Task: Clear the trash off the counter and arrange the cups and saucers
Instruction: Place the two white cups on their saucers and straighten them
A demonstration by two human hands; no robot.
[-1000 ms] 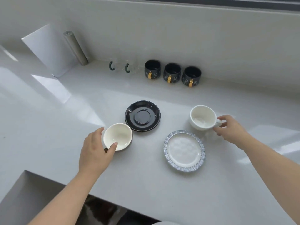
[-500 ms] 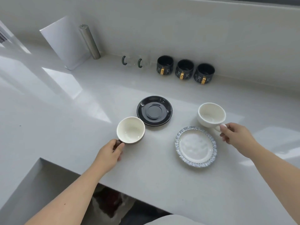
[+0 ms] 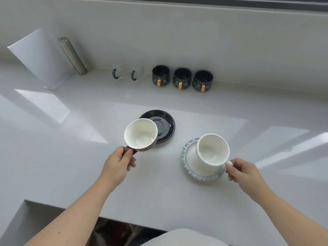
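Observation:
My left hand (image 3: 118, 165) grips the handle of a brown cup with a white inside (image 3: 141, 134), held in the air over the left rim of the black saucer (image 3: 164, 126). My right hand (image 3: 244, 172) pinches the handle of a white cup (image 3: 212, 150), which hangs tilted over the glass-rimmed white saucer (image 3: 190, 161). Whether the white cup touches that saucer I cannot tell. Both cups are empty.
Three dark cups with gold handles (image 3: 182, 78) line the back wall, beside two clear glass cups with green handles (image 3: 125, 75). A metal cylinder (image 3: 71, 55) and a white board (image 3: 40, 57) lean at the back left. The counter edge (image 3: 124, 217) runs close to my body.
Both cups have left the counter. The brown cup rose and moved right over the black saucer's edge; the white cup swung down and toward me over the glass-rimmed saucer.

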